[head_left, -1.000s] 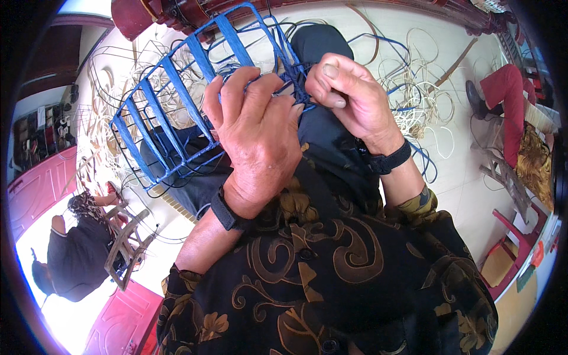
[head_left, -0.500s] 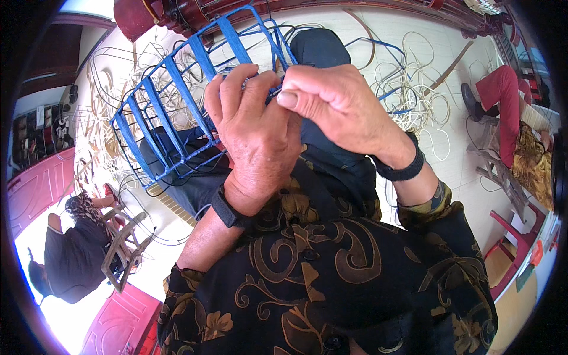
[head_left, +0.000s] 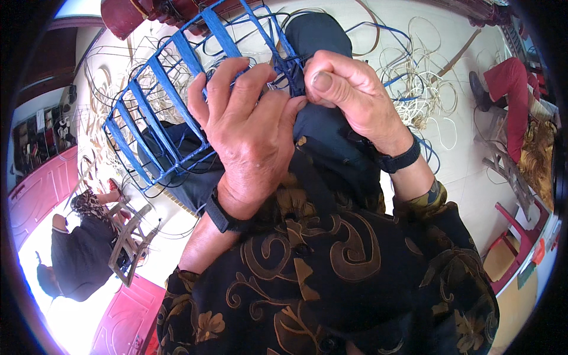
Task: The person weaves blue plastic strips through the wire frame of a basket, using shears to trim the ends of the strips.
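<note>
Across my lap lies a blue slatted frame [head_left: 186, 54] of flat bars and thin rods, tilted up toward the far left. My left hand [head_left: 245, 124] is closed over its near right end, the fingers hooked past the rods and the thumb against a corner wrapped in dark blue strip [head_left: 295, 77]. Right beside that corner, my right hand [head_left: 352, 94] is closed in a pinch, thumb over curled fingers. Whatever it pinches is hidden. A blue strand [head_left: 427, 155] loops out beside my right wrist.
Tangled pale strands [head_left: 417, 97] cover the floor at right, with more at left. A person in dark clothes [head_left: 86, 254] sits at left by a wooden stool [head_left: 127, 245]. At right, another person's red-trousered leg [head_left: 506, 89] shows. Dark red furniture [head_left: 127, 16] stands at the far edge.
The frame has shifted a little left and away. My right hand has moved slightly right, apart from my left, uncovering the wrapped corner.
</note>
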Available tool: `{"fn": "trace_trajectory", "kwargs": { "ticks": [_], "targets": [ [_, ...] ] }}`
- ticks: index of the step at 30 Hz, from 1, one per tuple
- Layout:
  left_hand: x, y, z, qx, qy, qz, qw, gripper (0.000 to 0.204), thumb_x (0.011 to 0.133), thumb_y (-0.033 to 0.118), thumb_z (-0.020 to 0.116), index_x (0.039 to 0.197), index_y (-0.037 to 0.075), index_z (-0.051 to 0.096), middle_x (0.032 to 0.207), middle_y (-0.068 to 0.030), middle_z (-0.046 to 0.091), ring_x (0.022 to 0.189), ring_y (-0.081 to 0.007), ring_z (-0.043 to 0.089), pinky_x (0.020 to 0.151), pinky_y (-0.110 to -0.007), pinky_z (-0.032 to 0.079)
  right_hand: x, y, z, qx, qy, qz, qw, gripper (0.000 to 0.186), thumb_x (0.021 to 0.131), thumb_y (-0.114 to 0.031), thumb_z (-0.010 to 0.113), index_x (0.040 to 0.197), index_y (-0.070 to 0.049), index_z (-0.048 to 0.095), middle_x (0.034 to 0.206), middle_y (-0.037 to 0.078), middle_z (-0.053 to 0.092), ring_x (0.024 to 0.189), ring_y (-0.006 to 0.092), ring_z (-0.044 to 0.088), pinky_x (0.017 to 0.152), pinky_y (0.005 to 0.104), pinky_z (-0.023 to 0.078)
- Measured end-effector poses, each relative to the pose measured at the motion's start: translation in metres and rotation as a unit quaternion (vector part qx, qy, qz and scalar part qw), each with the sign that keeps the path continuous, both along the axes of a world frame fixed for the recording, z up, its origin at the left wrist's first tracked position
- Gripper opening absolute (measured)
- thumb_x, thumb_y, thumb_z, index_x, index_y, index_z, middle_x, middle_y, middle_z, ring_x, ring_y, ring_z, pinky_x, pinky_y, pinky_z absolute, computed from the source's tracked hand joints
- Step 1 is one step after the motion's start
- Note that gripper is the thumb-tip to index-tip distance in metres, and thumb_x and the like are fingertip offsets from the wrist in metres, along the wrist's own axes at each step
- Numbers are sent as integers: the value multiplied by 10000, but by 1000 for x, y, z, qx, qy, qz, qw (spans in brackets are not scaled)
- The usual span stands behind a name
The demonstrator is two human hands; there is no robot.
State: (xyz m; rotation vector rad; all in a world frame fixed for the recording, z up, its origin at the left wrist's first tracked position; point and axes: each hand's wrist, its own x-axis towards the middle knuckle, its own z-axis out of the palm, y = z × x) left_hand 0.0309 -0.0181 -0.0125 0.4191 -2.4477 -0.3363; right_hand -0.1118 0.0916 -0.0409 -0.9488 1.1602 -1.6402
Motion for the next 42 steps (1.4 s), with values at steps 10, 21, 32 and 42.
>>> {"fn": "trace_trajectory", "kwargs": {
  "ticks": [10,21,32,42],
  "targets": [
    [23,-1,3,-26,36,-23,999,212,718,112,781,906,44,712,1087,-114,676,1146,-325,580,1052,-514,344,7,12,-11,-47,-70,-90,992,323,1009,-311,587,1007,-5,691,1019,90,687,932,137,591,894,289,462],
    [71,8,1,160,68,-149,974,249,710,-92,727,946,-27,678,858,-142,647,811,-321,636,701,-383,520,17,22,4,83,236,-131,959,461,754,-6,779,1201,-13,668,1139,87,684,1045,151,619,943,302,468],
    [62,8,-16,200,84,-157,963,219,739,-98,709,941,-22,670,814,-144,624,762,-316,632,675,-372,507,43,-3,11,11,525,-302,796,165,752,-101,822,879,-49,731,743,60,667,672,212,586,732,310,450],
    [44,3,-6,3,153,-122,981,321,620,-71,689,936,-24,668,878,-119,620,844,-310,634,688,-378,525,42,10,12,-17,395,-308,865,211,787,-33,775,994,-69,756,917,86,720,788,201,665,746,294,516]
  ]
}}
